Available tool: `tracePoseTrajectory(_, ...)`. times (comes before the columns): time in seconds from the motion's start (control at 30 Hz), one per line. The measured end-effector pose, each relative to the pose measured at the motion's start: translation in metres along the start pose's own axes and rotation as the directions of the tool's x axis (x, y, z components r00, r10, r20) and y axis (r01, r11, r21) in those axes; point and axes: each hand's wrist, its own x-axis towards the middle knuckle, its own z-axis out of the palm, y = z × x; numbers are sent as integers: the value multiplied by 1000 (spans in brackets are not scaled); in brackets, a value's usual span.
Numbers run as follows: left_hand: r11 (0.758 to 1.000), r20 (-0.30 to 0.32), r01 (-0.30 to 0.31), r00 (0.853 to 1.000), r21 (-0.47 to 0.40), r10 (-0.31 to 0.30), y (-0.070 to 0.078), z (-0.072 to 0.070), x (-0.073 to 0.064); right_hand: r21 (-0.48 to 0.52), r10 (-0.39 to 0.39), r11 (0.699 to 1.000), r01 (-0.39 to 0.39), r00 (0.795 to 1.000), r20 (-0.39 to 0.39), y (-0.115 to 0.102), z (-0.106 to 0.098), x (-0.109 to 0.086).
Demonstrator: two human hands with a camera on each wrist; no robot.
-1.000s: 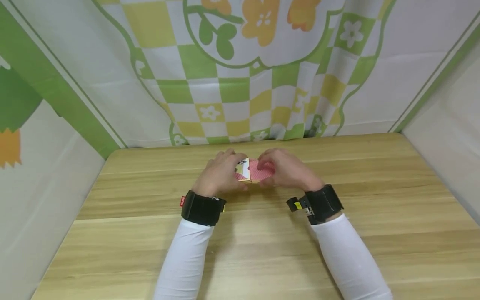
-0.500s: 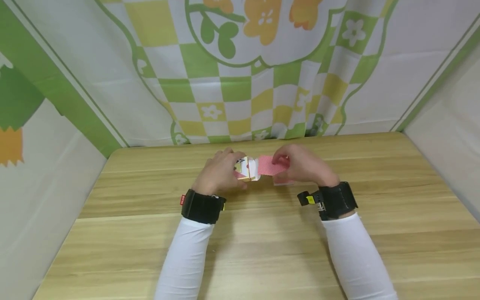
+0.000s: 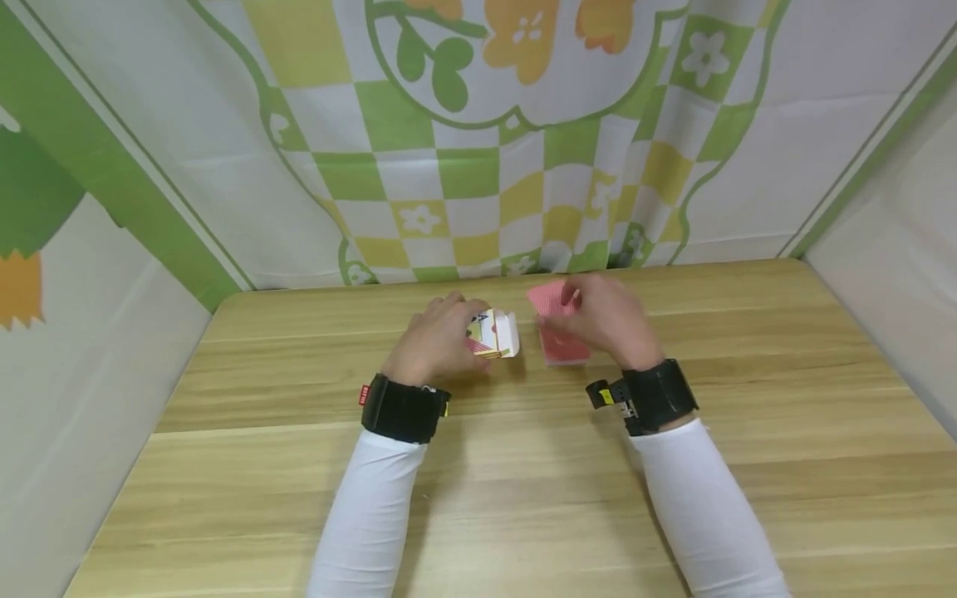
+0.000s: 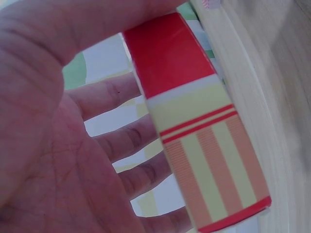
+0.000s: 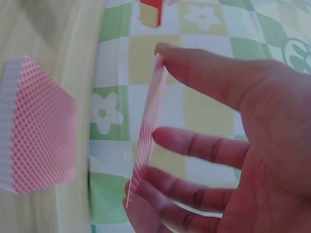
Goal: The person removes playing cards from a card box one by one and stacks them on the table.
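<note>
My left hand (image 3: 429,345) grips a small playing-card box (image 3: 489,334) between thumb and fingers, its open white end facing right. In the left wrist view the red, cream and striped side of the card box (image 4: 194,121) is turned to the camera. My right hand (image 3: 616,320) pinches a playing card (image 3: 546,296) with a red patterned back. The right wrist view shows this playing card (image 5: 146,131) nearly edge-on, thumb at one end, fingertips at the other. Below it, a stack of cards (image 3: 562,350) lies on the table, partly covered by the right hand.
The wooden table (image 3: 508,507) has its back edge just behind the hands. A green, yellow and white checked cloth (image 3: 467,178) hangs behind it. Black straps (image 3: 404,411) with cameras sit on both wrists.
The right hand has drawn the card out of the box end and moved right, then slightly back, turning the card above the stack. The left hand has stayed in place with the box.
</note>
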Motion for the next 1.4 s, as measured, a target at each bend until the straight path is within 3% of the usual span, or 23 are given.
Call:
tracePoseTrajectory(0.17,1000,3,-3,1000,6,3,0,0,0,5,65,998,-65,998,-24,-2,7,0)
tracePoseTrajectory(0.6,1000,2,-2,1000,16,2,1,1,1,-44,145,988,-146,989,-18,-1,17,2)
tracePoseTrajectory(1.4,1000,-7,-22,1000,5,22,0,2,0,-210,233,952,-224,972,17,4,36,7)
